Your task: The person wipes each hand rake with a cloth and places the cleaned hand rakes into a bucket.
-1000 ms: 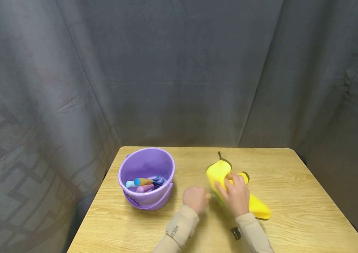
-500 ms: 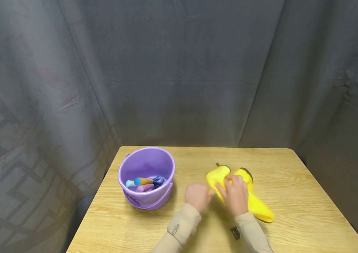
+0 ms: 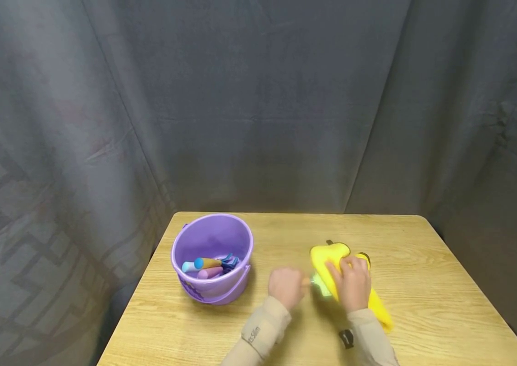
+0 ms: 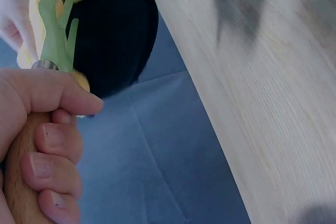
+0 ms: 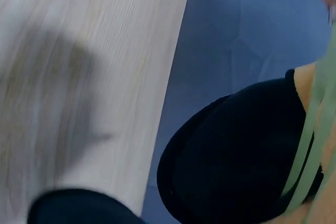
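Observation:
My left hand grips the wooden handle of a small garden hand fork. Its green tines extend past a metal collar and lie against a yellow fabric piece. In the head view, the green head shows between my hands. My right hand holds the soft, folded fabric above the table, fingers bent over it. Dark edging borders the yellow, and a broad black face shows in the right wrist view. The fabric's exact kind is unclear. Green tines also pass close to my right hand there.
A purple bucket stands on the left of the wooden table. Several tools with coloured handle ends, including an orange handle, lie inside. A small black object shows beside the right sleeve. Grey curtains hang behind.
My right hand and the yellow fabric have shifted rightward, and the fabric's upper folds sit differently. The fork's green head shows more clearly. My left hand has moved slightly right; the bucket stays put.

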Tool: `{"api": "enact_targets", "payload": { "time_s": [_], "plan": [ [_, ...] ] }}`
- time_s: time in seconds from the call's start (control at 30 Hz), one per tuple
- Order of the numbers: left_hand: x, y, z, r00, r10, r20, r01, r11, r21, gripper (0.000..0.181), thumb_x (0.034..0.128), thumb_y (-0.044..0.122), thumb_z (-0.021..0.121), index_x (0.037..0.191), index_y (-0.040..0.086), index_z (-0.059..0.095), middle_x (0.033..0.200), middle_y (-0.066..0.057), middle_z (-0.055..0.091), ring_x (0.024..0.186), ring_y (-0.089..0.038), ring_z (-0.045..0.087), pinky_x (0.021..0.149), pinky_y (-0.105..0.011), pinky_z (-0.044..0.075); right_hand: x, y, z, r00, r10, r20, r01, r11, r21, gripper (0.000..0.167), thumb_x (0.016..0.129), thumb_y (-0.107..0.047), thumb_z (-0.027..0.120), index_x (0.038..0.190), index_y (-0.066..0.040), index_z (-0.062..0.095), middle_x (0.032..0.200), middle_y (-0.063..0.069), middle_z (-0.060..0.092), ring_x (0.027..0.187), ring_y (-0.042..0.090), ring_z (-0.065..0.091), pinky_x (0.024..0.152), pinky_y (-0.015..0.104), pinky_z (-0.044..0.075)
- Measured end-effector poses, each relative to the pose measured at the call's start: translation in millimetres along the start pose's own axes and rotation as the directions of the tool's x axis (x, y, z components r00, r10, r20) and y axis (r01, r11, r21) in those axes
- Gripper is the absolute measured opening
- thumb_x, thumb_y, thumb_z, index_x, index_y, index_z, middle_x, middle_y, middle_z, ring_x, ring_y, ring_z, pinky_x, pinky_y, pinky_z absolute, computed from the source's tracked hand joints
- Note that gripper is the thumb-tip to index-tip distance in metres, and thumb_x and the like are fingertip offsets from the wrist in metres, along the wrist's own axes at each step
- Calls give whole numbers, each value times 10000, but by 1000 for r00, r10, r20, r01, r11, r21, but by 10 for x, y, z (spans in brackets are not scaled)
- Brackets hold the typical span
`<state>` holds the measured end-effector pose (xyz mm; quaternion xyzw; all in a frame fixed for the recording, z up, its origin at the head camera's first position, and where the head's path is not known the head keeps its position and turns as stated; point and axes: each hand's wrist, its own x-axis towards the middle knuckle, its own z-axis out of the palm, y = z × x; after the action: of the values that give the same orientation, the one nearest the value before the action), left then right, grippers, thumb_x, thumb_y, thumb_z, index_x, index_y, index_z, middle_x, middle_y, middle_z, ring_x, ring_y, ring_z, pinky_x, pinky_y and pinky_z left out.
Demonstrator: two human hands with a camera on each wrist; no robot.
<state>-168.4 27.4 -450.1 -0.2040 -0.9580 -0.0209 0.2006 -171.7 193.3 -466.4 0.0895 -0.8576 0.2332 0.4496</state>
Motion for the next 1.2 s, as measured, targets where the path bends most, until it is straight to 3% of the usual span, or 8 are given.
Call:
{"api": "enact_targets", "payload": {
  "time_s": [0.3,0.43,0.6,0.73,0.9,1.0,1.1,1.2],
  "plan": [
    [-24,-32,9,1000,-7,-31,7,1000,2,230,659,245,679,505,198,515,420,87,391,371,-57,327,353,-186,257,-26,108,-34,984,171,57,-173,984,30,361,722,-168,709,533,-44,428,739,195,542,739,344,460,558,445,426],
    [-29,-47,36,1000,-13,-19,13,1000,-8,238,671,242,676,505,190,514,422,82,387,373,-61,327,354,-187,259,-24,141,-69,957,279,81,-281,959,21,358,762,-188,689,557,-10,456,797,224,559,801,355,471,584,487,440],
    [-34,-77,67,1000,-18,19,19,1000,-17,283,710,248,655,493,194,483,427,83,378,377,-58,331,361,-187,268,-60,227,-94,914,389,116,-389,921,-17,323,797,-215,661,733,90,579,851,246,562,881,371,466,666,512,423],
    [-47,-98,81,999,-24,48,26,999,-42,294,704,239,659,486,191,466,431,85,382,380,-59,333,366,-188,269,-109,299,-99,892,433,126,-431,901,-43,353,810,-223,647,852,125,600,875,264,563,896,385,461,688,517,413],
    [-59,-100,93,996,-56,65,63,991,-119,240,687,244,685,524,187,518,455,89,406,401,-67,353,382,-194,280,-146,362,-116,884,445,142,-440,895,-68,391,829,-244,626,936,131,599,926,289,564,913,402,462,720,520,412],
    [-68,-86,95,993,-82,86,98,974,-206,200,703,269,687,569,183,567,466,92,412,409,-70,361,387,-190,281,-174,385,-129,869,462,176,-460,886,-57,384,860,-243,588,837,139,579,947,320,558,909,428,478,788,538,393],
    [-77,-71,96,991,-97,93,118,960,-254,189,703,258,682,574,178,569,464,92,404,407,-71,357,383,-187,277,-195,383,-126,814,540,215,-554,833,5,389,904,-247,520,696,80,495,766,298,535,717,375,494,711,469,425],
    [-81,-63,94,992,-101,77,118,960,-255,215,681,221,679,538,179,524,454,94,385,401,-69,345,384,-188,272,-195,360,-109,723,644,249,-682,723,112,375,931,-259,453,672,11,430,635,159,454,592,214,412,583,315,371]
  ]
}}
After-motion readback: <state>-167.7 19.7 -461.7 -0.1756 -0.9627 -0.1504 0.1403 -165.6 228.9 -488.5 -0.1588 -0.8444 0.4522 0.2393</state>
